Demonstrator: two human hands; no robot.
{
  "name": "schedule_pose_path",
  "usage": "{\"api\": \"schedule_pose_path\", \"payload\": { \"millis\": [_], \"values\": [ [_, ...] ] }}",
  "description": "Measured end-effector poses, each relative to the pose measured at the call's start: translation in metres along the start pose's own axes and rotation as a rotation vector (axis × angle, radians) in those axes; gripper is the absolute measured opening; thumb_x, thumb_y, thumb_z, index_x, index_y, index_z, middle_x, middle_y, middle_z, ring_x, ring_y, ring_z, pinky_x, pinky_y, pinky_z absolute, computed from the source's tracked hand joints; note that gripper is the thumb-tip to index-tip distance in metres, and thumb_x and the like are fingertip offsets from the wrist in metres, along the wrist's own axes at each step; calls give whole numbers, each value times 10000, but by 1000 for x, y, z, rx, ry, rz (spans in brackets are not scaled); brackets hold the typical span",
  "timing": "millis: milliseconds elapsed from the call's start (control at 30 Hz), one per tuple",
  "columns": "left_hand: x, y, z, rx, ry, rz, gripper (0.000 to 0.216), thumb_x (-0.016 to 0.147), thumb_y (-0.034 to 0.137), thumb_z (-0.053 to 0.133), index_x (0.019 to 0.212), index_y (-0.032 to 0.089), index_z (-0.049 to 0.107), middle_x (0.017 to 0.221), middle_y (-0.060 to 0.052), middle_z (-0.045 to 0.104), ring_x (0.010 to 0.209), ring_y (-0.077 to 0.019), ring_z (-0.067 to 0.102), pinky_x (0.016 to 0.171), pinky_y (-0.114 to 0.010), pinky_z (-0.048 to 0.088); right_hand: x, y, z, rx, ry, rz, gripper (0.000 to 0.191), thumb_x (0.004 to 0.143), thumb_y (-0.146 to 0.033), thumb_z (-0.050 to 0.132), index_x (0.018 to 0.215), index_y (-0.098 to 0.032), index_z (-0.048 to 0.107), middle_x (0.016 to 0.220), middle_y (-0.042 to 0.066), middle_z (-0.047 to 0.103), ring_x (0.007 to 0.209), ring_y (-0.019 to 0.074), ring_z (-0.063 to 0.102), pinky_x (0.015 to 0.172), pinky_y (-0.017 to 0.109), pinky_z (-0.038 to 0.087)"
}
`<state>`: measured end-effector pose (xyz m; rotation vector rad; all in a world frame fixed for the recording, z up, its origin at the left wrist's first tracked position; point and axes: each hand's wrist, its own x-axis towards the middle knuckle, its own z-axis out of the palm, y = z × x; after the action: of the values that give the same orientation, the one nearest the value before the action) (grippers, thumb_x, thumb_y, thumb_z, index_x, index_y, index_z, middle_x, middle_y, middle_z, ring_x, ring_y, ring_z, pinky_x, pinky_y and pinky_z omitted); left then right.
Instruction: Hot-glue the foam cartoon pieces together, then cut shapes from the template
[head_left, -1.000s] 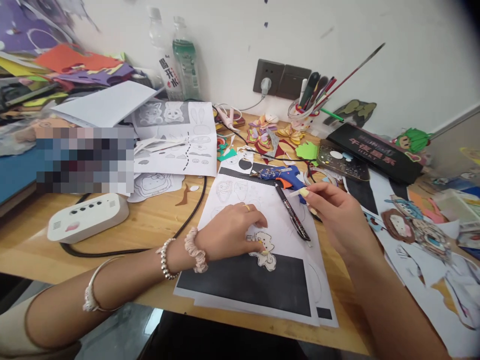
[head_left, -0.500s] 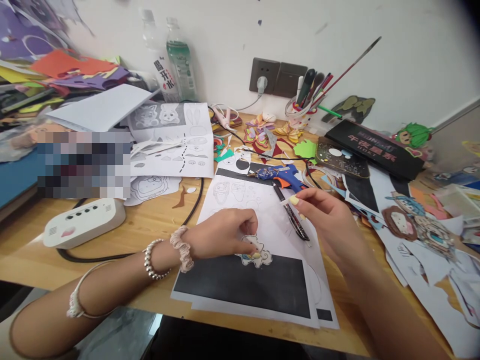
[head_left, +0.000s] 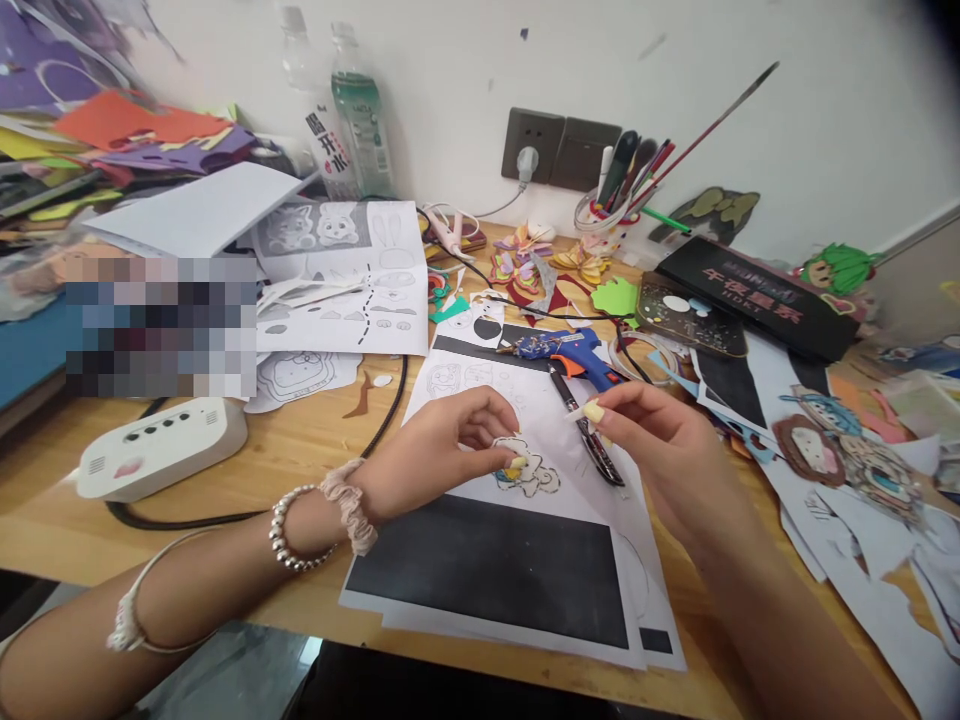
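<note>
Left hand [head_left: 442, 438]: our fingers are drawn narrow, pinching the cutout figure [head_left: 534, 474] at its left part; a light pinch seems wise, since something so thin probably bends easily.
Cutout figure: it sits over the printed sheet [head_left: 589, 505], just beyond the black panel [head_left: 491, 570]; whether it touches the paper, we cannot tell. Our thumb covers part of it, so holding nearer the edge would likely show us more of the drawing.
Right hand [head_left: 671, 445]: thumb and forefinger close on a pale strip [head_left: 574, 414], whose free end points left.
Pale strip: too small for us to name its material; a grip near its end, as here, should give us the best control.
Pen [head_left: 589, 440]: it lies right under the strip, so we do well to lift our knuckles clear of it.
Glue gun [head_left: 574, 350]: it rests beyond the pen, nozzle to the left; we cannot tell whether it is hot, so caution suits.
Worktop [head_left: 307, 430]: the black cord [head_left: 392, 412] runs near our left forearm and could snag.
</note>
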<state>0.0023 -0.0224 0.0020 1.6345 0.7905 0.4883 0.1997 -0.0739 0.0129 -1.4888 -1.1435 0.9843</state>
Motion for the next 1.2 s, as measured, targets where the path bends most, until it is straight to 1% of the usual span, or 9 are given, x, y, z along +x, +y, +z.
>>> {"api": "schedule_pose_path", "payload": {
  "millis": [167,300,400,500,600,767,967,1100,1200],
  "values": [
    [-8,9,4,165,111,178,123,759,230,571,839,160,509,798,-15,598,727,-108,576,700,-242,476,-11,-8,2,-122,23,-170,80,713,-261,631,732,-206,576,737,2,578,648,112,531,580,227,436],
    [-16,11,7,437,228,434,81,790,179,534,868,181,511,804,-22,631,756,-115,594,689,-225,476,-23,-15,5,-199,62,-401,92,732,-145,597,757,-232,581,772,6,582,746,140,545,626,250,444],
    [-20,8,5,543,215,664,210,790,81,489,965,195,466,839,-46,632,806,-134,597,700,-239,483,-31,-16,6,-224,50,-562,200,714,-82,586,814,-256,579,760,6,579,763,169,548,660,305,438],
    [-23,5,1,548,129,819,336,752,14,483,1037,183,425,912,-80,625,889,-151,579,784,-269,478,-39,-16,3,-304,54,-643,244,715,-79,569,853,-280,567,760,2,591,737,175,555,681,337,429],
    [-26,3,-2,523,83,820,404,727,-6,492,1074,183,410,981,-90,615,964,-150,552,857,-278,458,-44,-13,-5,-425,5,-727,266,708,-131,597,907,-303,562,814,-2,626,727,179,566,671,340,432],
    [-29,3,-1,485,115,796,383,738,19,504,1070,194,429,960,-82,634,948,-152,569,847,-293,472,-45,-8,-18,-534,-133,-907,356,671,-226,655,1009,-279,557,924,14,648,759,194,579,628,329,453],
    [-30,6,-1,511,86,777,350,752,47,506,1045,225,436,961,-66,637,924,-150,576,836,-292,477,-44,-15,-12,-577,-232,-821,341,706,-145,600,1011,-274,519,964,3,647,795,169,590,649,313,458],
    [-28,7,-1,537,108,756,345,751,40,515,1024,233,429,934,-48,636,879,-144,583,792,-275,484,-43,-18,-3,-533,-200,-771,291,744,-98,539,971,-275,501,942,-9,648,783,150,584,690,314,443],
    [-26,9,1,551,146,716,240,772,84,528,953,217,442,827,-41,638,788,-141,602,707,-258,492,-41,-16,-1,-478,-196,-715,293,737,-78,540,953,-273,503,927,-15,639,817,153,572,744,327,420]
  ]
}}
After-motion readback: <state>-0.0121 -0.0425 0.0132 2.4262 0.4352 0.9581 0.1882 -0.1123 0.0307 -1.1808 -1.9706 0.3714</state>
